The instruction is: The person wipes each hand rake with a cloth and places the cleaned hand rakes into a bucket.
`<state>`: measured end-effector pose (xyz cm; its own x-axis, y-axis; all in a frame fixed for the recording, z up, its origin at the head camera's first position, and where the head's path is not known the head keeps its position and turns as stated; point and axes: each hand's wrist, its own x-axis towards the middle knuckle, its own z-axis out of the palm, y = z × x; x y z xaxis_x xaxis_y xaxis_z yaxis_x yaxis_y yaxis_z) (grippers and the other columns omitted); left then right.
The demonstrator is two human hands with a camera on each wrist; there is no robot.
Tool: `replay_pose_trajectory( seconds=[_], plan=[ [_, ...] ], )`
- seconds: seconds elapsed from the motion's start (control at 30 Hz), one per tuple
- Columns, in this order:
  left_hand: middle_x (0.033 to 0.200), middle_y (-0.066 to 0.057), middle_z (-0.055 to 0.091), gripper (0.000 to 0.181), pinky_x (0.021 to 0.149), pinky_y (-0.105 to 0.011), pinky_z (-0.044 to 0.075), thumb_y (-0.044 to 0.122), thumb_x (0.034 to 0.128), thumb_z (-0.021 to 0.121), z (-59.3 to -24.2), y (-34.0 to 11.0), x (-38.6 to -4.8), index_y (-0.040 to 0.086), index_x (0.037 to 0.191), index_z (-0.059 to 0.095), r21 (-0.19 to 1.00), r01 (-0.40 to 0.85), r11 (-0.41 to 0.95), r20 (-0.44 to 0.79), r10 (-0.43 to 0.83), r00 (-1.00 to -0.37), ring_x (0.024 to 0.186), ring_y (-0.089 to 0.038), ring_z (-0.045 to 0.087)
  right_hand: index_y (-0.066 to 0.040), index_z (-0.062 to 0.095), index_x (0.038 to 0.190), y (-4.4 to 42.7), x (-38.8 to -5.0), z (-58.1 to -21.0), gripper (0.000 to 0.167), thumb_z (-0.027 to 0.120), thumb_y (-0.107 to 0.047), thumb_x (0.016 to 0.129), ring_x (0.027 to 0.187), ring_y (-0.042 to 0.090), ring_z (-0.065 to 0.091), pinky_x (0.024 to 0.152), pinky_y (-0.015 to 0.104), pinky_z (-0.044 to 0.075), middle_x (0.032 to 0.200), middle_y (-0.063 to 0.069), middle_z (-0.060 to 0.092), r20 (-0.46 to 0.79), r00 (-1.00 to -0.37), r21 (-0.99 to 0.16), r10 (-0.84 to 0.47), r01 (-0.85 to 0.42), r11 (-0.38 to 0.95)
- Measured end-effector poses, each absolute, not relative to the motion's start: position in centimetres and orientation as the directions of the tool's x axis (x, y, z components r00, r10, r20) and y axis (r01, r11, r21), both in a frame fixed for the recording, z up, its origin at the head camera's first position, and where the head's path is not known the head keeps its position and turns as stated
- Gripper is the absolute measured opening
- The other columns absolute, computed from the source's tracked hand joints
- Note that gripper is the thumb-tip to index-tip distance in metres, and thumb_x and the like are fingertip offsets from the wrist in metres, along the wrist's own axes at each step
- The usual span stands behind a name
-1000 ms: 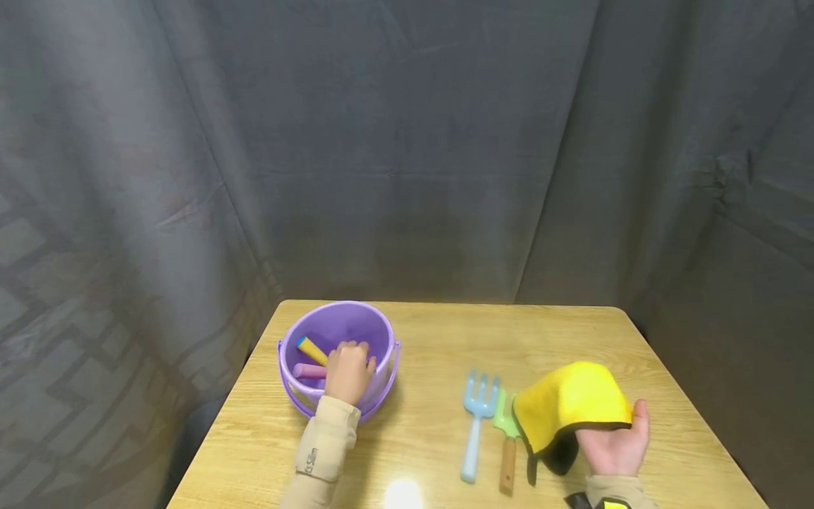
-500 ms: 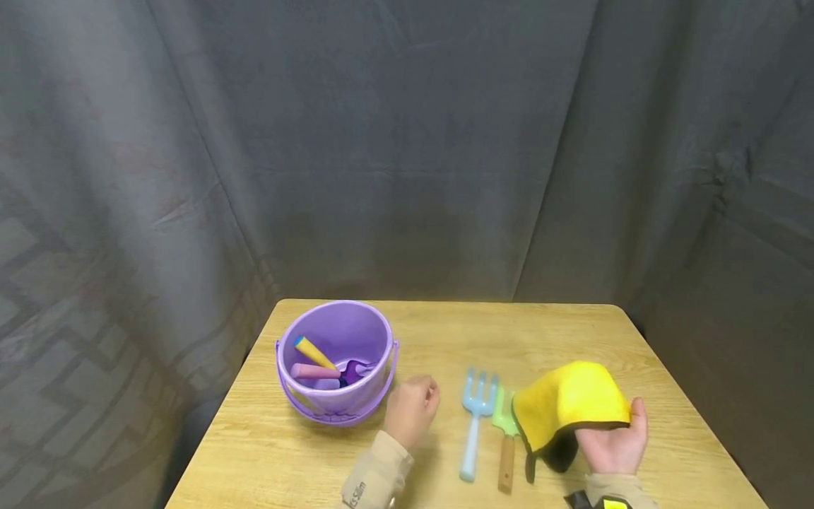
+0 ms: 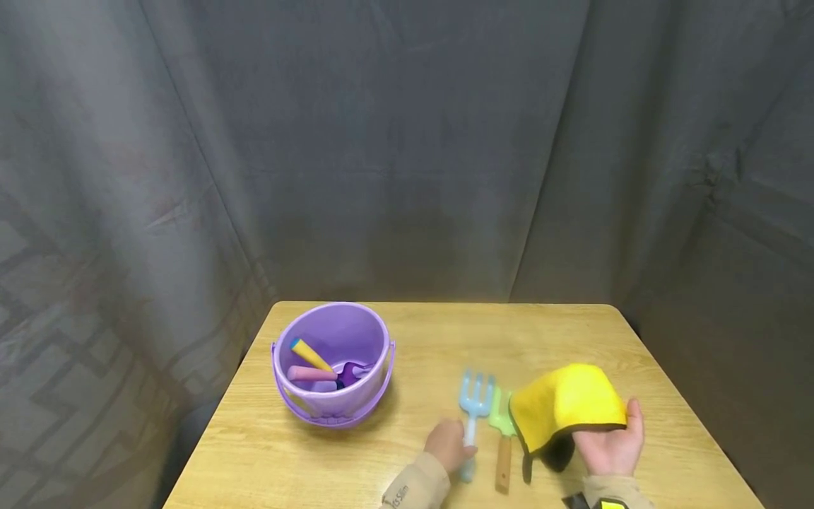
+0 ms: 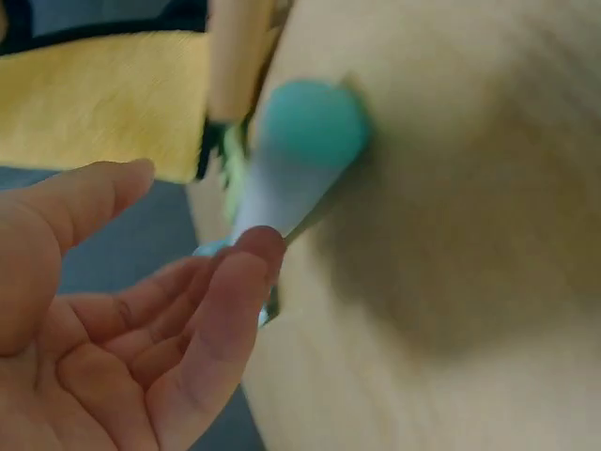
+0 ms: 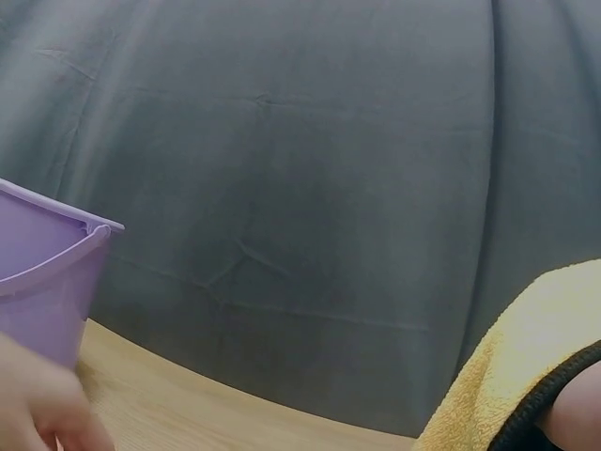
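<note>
Blue fork [image 3: 475, 406]: on the desk [image 3: 432, 339], right of lower centre in the head view, between the left hand [image 3: 447, 445] and the green tool [image 3: 501, 424].
Fork's long axis: close to upright in the frame, tines toward the top, handle [image 4: 282, 193] toward the bottom edge, its foot leaning slightly left.
Nearer hand: the left, plainly; it lies on the left side of the handle and partly covers it, meeting the fork's length at a slant rather than along it.
Left fingers [image 4: 258, 246]: released, the thumb well away from them; in the left wrist view the handle's teal end lies above and to the right of the fingertips. Contact cannot be told.
Right hand [image 3: 608, 449]: lower right of the frame, palm up under the yellow cloth [image 3: 575, 399], thumb free; the cloth hides the fingers, so whether they clench it cannot be told.
Green tool's lie: almost parallel to the fork, just to its right, beside the cloth's left edge.
Purple bucket [image 3: 331, 405]: left of centre, well apart from the fork.
</note>
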<state>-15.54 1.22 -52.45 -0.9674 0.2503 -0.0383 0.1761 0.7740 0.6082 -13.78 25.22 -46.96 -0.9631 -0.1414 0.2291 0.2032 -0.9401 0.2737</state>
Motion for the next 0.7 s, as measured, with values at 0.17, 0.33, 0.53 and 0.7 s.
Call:
replay_pose_trajectory(
  seconds=[0.17, 0.33, 0.53, 0.7],
  plan=[
    [0.077, -0.01, 0.056, 0.047, 0.065, -0.031, 0.047, 0.025, 0.07, 0.074, -53.9, 2.3, -15.5, -0.007, 0.099, 0.056, 0.651, 0.075, 0.755, -0.112, 0.194, -0.975, 0.068, -0.021, 0.054, 0.002, 0.038, 0.125, 25.3, -13.8, -47.2, 0.055, 0.044, -0.038, 0.088, 0.129, 0.021, 0.025, 0.106, 0.036, 0.008, 0.137, 0.009, 0.036, 0.25, -0.957, 0.275, -0.15, 0.219, -0.936],
    [0.09, -0.02, 0.056, 0.061, 0.078, -0.039, 0.046, 0.021, 0.0677, 0.075, -54.9, 3.0, -15.7, -0.011, 0.112, 0.048, 0.659, 0.007, 0.752, -0.155, 0.145, -0.977, 0.084, -0.031, 0.056, 0.003, 0.039, 0.124, 25.3, -13.8, -47.4, 0.055, 0.045, -0.038, 0.088, 0.129, 0.02, 0.025, 0.106, 0.035, 0.007, 0.136, 0.009, 0.037, 0.253, -0.953, 0.278, -0.164, 0.234, -0.932],
    [0.084, -0.015, 0.055, 0.052, 0.075, -0.038, 0.047, 0.009, 0.0653, 0.074, -55.4, 2.7, -15.6, -0.009, 0.107, 0.049, 0.65, -0.023, 0.759, -0.193, 0.137, -0.972, 0.08, -0.03, 0.055, -0.001, 0.04, 0.125, 25.0, -13.6, -47.5, 0.052, 0.047, -0.037, 0.087, 0.128, 0.019, 0.027, 0.106, 0.036, 0.009, 0.135, 0.007, 0.038, 0.204, -0.966, 0.295, -0.158, 0.215, -0.931],
    [0.072, -0.011, 0.05, 0.044, 0.065, -0.037, 0.047, 0.012, 0.0641, 0.073, -55.5, 1.8, -15.7, -0.008, 0.097, 0.051, 0.613, 0.003, 0.79, -0.14, 0.113, -0.984, 0.066, -0.026, 0.052, -0.001, 0.039, 0.125, 24.9, -13.7, -47.4, 0.052, 0.047, -0.036, 0.087, 0.128, 0.019, 0.027, 0.106, 0.036, 0.01, 0.136, 0.007, 0.038, 0.203, -0.967, 0.286, -0.154, 0.209, -0.935]
  ],
)
